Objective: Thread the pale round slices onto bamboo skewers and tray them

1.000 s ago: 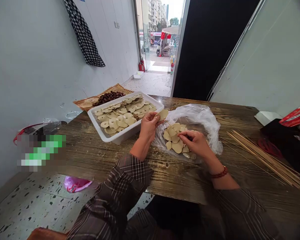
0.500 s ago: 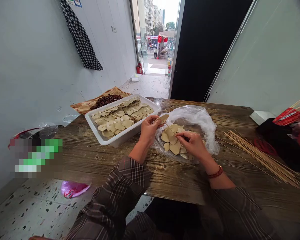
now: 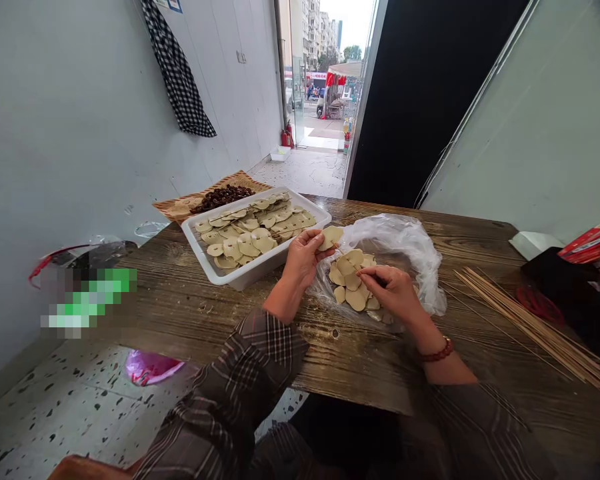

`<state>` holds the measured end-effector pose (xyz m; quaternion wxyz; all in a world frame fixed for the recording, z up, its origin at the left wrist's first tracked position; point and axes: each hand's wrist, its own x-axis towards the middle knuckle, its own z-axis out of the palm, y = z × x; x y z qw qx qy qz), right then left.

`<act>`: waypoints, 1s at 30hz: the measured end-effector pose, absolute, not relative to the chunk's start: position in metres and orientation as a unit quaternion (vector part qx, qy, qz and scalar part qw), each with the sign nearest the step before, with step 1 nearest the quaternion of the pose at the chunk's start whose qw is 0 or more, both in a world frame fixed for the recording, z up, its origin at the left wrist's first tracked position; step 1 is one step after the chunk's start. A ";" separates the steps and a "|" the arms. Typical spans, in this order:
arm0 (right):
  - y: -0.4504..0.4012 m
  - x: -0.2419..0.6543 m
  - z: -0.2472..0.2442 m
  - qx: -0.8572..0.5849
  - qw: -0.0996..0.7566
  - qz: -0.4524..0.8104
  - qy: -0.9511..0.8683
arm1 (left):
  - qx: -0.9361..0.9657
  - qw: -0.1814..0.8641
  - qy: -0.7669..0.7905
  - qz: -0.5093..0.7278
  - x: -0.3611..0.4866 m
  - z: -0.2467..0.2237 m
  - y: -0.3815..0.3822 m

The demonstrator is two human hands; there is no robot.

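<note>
**Slice (image 3: 331, 237) and thin stick (image 3: 337, 247) held up just right of the tray (image 3: 245, 272)**

Left hand (image 3: 303, 260), in front of the tray's right end: thumb and fingers pinched the slice by its edge. Most of the flat face stood clear, probably to give the stick room. Could not tell whether the tip had gone through.

Right hand (image 3: 393, 290), farther right of the tray: thumb and forefinger closed on the stick, back from the slice. That gap likely helped with steering. Pale slices showed behind the stick; could not tell if any were threaded on it.

Plastic bag (image 3: 425, 257), right of the tray: mouth spread wide, loose slices (image 3: 356, 299) heaped inside, close by the right fingertips. Seemingly placed for short reach.

Inside the tray: overlapping slices (image 3: 263, 241) in rows, sticks among them. Lapped flat, I judged, to fit many without bending.

Well right of the tray, past the bag: a bundle of sticks (image 3: 530, 326) on the table (image 3: 180, 320), lying lengthwise, perhaps for easy picking.

Beyond the tray's far left side: dark fruit (image 3: 225, 196) on a patterned sheet (image 3: 173, 209), maybe to keep it off the wood.
</note>
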<state>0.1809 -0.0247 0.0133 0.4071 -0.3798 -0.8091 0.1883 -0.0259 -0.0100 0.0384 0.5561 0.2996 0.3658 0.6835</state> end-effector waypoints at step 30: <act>-0.026 0.176 0.015 -0.414 0.407 0.176 -0.795 | 0.477 0.402 0.447 0.641 -0.020 0.025 -0.004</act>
